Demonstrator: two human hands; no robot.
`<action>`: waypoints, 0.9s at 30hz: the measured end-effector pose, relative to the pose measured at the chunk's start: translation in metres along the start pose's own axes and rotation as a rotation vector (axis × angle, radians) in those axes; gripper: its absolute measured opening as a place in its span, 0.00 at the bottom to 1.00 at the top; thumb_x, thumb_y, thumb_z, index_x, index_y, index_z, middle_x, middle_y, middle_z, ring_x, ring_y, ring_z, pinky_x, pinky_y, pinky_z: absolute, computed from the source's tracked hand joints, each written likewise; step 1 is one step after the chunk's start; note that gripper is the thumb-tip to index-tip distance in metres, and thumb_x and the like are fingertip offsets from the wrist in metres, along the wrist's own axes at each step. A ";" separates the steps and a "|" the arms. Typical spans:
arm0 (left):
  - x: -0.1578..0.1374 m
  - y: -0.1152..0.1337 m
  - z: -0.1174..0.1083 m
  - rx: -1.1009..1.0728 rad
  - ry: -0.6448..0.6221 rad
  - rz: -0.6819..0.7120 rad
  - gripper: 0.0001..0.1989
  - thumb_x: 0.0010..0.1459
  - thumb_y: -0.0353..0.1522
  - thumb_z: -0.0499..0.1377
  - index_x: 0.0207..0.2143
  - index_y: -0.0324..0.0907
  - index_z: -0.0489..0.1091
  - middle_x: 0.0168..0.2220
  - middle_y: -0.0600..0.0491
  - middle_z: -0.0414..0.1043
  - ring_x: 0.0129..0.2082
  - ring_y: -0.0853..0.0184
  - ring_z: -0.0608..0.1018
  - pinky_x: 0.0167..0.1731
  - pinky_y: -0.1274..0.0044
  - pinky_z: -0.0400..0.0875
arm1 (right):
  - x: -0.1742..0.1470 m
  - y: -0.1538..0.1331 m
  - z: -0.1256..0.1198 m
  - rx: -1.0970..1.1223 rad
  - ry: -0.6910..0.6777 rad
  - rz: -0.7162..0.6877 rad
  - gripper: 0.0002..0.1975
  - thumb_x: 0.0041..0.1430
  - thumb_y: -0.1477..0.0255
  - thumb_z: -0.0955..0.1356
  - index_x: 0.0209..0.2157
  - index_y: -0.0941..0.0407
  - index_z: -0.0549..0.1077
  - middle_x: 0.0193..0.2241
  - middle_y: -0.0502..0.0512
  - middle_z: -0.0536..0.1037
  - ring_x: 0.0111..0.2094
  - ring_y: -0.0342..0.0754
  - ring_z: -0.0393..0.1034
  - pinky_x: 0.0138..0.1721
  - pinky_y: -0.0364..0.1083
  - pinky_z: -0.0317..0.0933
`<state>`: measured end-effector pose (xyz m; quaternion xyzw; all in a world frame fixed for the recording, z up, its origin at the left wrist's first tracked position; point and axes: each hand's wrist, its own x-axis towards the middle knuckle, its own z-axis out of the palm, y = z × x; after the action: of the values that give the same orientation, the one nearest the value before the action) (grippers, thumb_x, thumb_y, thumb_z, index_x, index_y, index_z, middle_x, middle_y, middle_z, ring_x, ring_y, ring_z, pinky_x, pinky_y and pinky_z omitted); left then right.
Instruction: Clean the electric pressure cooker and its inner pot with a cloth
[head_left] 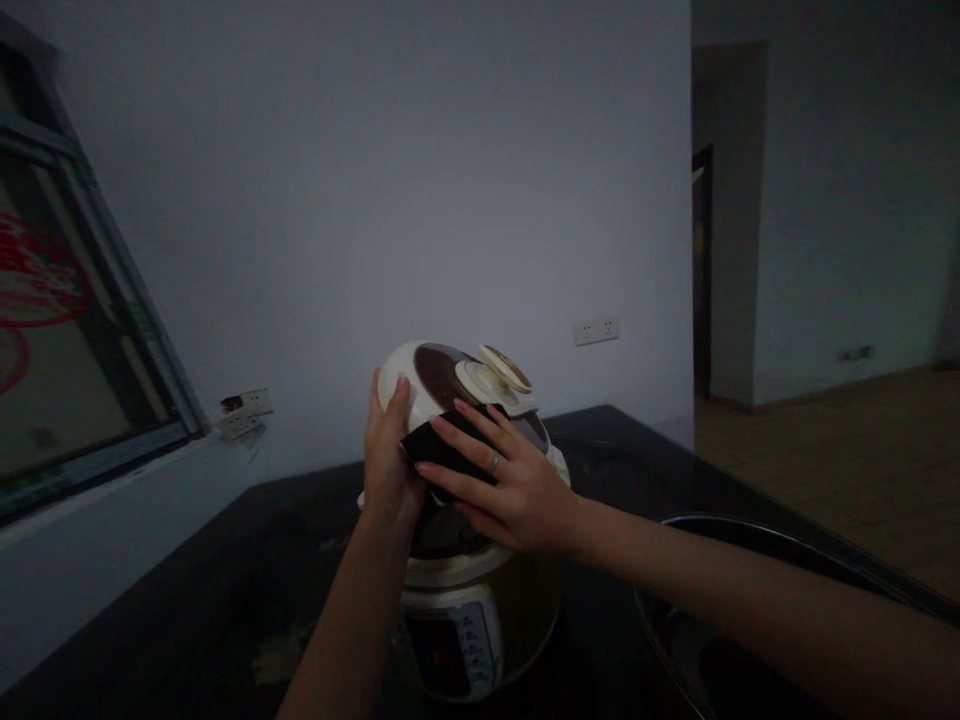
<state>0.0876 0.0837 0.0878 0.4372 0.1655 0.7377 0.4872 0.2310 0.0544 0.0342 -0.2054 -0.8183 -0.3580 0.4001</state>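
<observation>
black pad (430,447) half-hidden under right hand (510,480), grip spread; lid (437,372) in pinch of left hand (388,450)

Head view, forward and down
From the near side, close over the counter (202,590), facing the far wall (420,180).

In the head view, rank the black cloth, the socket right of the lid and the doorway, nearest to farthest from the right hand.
1. Black cloth: under the right hand.
2. Wall socket: behind, to the right.
3. Doorway: background, farther right.
</observation>
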 end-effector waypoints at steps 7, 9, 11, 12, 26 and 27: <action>0.002 0.004 0.001 -0.075 -0.014 -0.060 0.36 0.55 0.33 0.66 0.65 0.45 0.59 0.51 0.48 0.77 0.45 0.62 0.81 0.50 0.73 0.73 | 0.001 0.000 0.003 -0.001 -0.035 0.021 0.26 0.66 0.71 0.63 0.65 0.55 0.63 0.69 0.60 0.56 0.73 0.60 0.33 0.67 0.66 0.46; 0.002 0.004 0.001 -0.101 -0.028 -0.085 0.35 0.56 0.31 0.64 0.65 0.45 0.59 0.50 0.48 0.78 0.46 0.62 0.81 0.51 0.73 0.73 | 0.007 0.000 0.003 0.002 -0.048 0.056 0.26 0.67 0.71 0.62 0.65 0.54 0.63 0.70 0.59 0.55 0.72 0.59 0.36 0.67 0.65 0.48; 0.002 0.005 0.002 -0.125 -0.027 -0.105 0.34 0.57 0.30 0.63 0.65 0.45 0.59 0.48 0.48 0.79 0.46 0.62 0.81 0.52 0.72 0.73 | 0.017 0.000 0.003 0.024 -0.057 0.096 0.25 0.67 0.70 0.62 0.65 0.54 0.63 0.70 0.58 0.56 0.72 0.58 0.39 0.67 0.64 0.49; 0.003 0.005 0.003 -0.136 -0.010 -0.109 0.34 0.57 0.30 0.62 0.66 0.45 0.59 0.47 0.48 0.79 0.47 0.62 0.81 0.52 0.72 0.73 | 0.023 0.000 0.002 0.041 -0.059 0.113 0.25 0.68 0.70 0.62 0.65 0.55 0.63 0.69 0.58 0.56 0.72 0.58 0.41 0.67 0.64 0.50; 0.002 0.008 -0.001 -0.136 -0.076 -0.140 0.28 0.60 0.42 0.59 0.60 0.41 0.66 0.49 0.45 0.78 0.54 0.54 0.77 0.54 0.66 0.73 | 0.008 -0.016 -0.003 0.006 -0.031 0.113 0.25 0.68 0.73 0.61 0.65 0.58 0.63 0.69 0.58 0.57 0.73 0.56 0.35 0.69 0.64 0.46; 0.002 0.008 -0.002 -0.133 -0.070 -0.142 0.29 0.59 0.39 0.61 0.61 0.41 0.65 0.50 0.45 0.78 0.54 0.55 0.77 0.54 0.67 0.73 | 0.003 -0.016 -0.004 0.004 -0.029 0.102 0.24 0.68 0.74 0.61 0.64 0.58 0.63 0.68 0.58 0.58 0.73 0.55 0.34 0.69 0.64 0.45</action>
<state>0.0815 0.0821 0.0930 0.4166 0.1295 0.6950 0.5715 0.2211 0.0407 0.0313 -0.2514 -0.8132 -0.3326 0.4062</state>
